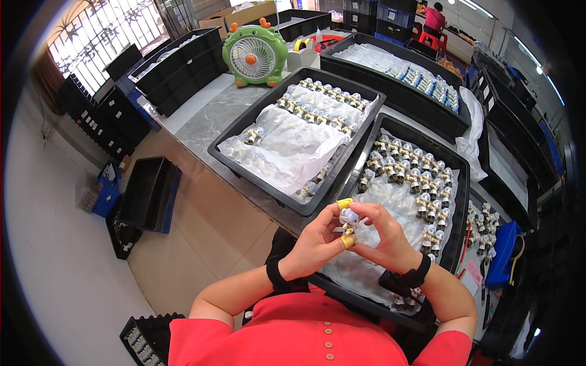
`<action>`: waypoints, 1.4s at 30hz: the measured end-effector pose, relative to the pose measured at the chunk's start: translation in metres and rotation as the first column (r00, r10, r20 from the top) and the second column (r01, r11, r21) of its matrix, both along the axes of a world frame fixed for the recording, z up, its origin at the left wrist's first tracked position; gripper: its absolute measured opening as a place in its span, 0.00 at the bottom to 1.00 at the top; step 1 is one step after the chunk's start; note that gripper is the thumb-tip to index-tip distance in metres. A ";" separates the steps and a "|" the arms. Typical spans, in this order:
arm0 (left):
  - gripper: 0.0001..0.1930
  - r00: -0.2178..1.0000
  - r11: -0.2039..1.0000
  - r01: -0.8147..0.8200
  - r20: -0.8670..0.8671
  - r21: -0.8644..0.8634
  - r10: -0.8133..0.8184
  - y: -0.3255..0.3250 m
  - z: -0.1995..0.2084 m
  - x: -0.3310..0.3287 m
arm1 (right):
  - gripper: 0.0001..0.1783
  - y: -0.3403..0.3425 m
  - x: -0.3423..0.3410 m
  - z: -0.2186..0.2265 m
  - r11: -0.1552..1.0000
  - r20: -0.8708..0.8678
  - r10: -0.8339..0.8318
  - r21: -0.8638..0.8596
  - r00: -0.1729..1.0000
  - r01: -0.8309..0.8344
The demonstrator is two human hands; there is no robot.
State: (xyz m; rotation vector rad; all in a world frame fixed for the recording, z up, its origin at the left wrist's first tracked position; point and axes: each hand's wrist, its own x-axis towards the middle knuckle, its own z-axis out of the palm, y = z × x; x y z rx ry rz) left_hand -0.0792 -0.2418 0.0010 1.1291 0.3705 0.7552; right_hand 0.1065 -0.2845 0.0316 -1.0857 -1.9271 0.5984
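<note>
A small figurine with pale blue hair is held upright between my two hands, over the near edge of a black tray. My left hand pinches it from the left, with yellow covers on the thumb and a fingertip. From the other side, the fingers of my right hand close around its head and base. Similar figurines lie in rows on white tissue in this tray, mostly along its far and right sides. My hands hide part of the held figurine's body.
Another black tray of figurines and white tissue stands farther left. Behind it is a green fan. Loose figurines and a blue container are at the right. Stacked black bins sit on the floor.
</note>
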 end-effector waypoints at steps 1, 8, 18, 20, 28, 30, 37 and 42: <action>0.31 1.000 1.000 -0.001 0.001 0.000 0.001 0.000 0.001 0.000 | 0.39 0.000 0.000 -0.001 1.000 0.003 -0.001 0.003 1.000 0.001; 0.31 1.000 1.000 -0.001 0.003 0.005 0.001 0.001 -0.002 0.000 | 0.39 0.000 0.000 0.001 1.000 0.001 0.001 -0.014 1.000 -0.001; 0.30 1.000 0.998 -0.027 -0.007 0.048 0.027 0.001 0.001 0.002 | 0.43 0.001 0.001 -0.007 0.999 -0.021 -0.026 -0.020 0.999 0.026; 0.29 1.000 0.999 -0.026 0.002 0.042 0.026 0.000 0.001 0.002 | 0.43 0.001 0.002 -0.008 1.000 -0.017 -0.024 -0.019 1.000 0.024; 0.30 0.999 0.999 -0.033 0.015 0.038 0.033 0.000 0.003 0.002 | 0.43 0.001 0.002 -0.006 0.999 -0.022 -0.018 -0.039 1.000 0.017; 0.30 1.000 0.999 -0.029 0.009 0.041 0.028 0.001 0.003 0.002 | 0.42 0.001 0.002 -0.006 0.999 -0.025 -0.019 -0.043 1.000 0.018; 0.30 1.000 0.999 -0.031 0.001 0.041 0.031 0.000 0.003 0.001 | 0.42 0.001 0.002 -0.006 0.998 -0.030 -0.016 -0.057 0.999 0.014; 0.30 1.000 0.999 -0.016 0.002 0.037 0.016 0.001 0.001 0.000 | 0.42 0.000 0.003 -0.005 0.998 -0.028 -0.018 -0.066 0.999 0.016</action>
